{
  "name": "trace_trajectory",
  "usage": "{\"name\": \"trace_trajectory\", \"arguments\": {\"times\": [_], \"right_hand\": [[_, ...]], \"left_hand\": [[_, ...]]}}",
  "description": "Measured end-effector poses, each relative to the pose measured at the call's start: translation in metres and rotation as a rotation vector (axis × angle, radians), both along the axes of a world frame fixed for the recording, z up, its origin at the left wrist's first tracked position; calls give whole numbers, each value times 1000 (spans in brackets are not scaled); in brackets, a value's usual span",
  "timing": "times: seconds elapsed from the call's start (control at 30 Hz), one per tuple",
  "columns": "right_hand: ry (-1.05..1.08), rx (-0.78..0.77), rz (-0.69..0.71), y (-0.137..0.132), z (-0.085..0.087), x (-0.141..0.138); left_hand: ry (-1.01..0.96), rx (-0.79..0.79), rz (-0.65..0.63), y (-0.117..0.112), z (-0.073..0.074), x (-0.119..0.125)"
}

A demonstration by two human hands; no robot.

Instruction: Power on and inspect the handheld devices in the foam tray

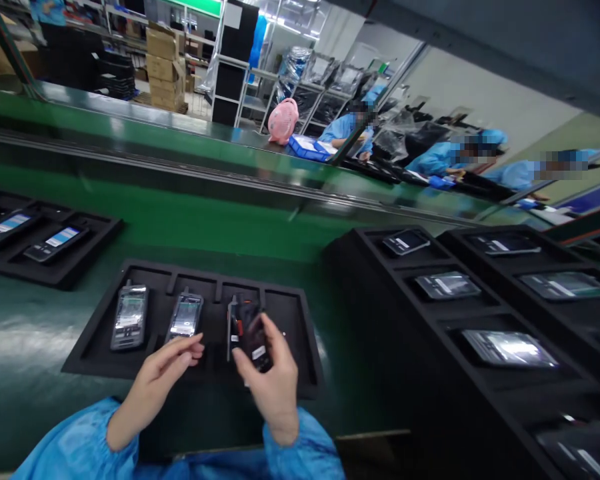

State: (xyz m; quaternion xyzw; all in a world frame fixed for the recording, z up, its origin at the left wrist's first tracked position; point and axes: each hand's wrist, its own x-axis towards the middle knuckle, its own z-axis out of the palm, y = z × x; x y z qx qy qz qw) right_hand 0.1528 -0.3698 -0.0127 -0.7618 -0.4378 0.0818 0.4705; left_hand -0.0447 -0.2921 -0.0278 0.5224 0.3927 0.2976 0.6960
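A black foam tray (307, 353) lies on the green bench in front of me. Two handheld devices with screens facing up, the left one (130, 316) and the middle one (186, 315), rest in its slots. My right hand (275, 377) grips a dark handheld device (254, 333), thumb on one side and fingers on the other. Close beside it, a narrow device edge with orange parts (234, 327) shows; I cannot tell whether it is a separate unit. Near the lower end of the middle device, my left hand (160, 377) hovers with fingers stretched out, holding nothing.
To the right, stacked black foam trays (370, 287) hold several handheld devices (447, 285). Another tray (80, 263) with lit devices sits at the left. Behind a metal rail (205, 175), co-workers in blue work by a pink fan-like object (283, 121) and a blue bin (310, 148).
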Motion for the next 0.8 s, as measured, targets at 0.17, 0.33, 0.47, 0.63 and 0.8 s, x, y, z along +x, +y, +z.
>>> {"name": "trace_trajectory", "arguments": {"times": [0.17,0.33,0.47,0.63,0.8], "right_hand": [[-156,125,243,17,16,-67],[63,278,463,16,9,-70],[193,258,460,24,10,-64],[252,298,427,30,11,-68],[267,288,326,29,2,-73]], "left_hand": [[-173,-287,329,-5,13,18],[-284,-507,676,6,30,16],[-299,-609,805,13,32,16],[-283,-675,739,13,27,18],[-315,-614,718,11,21,15]]}}
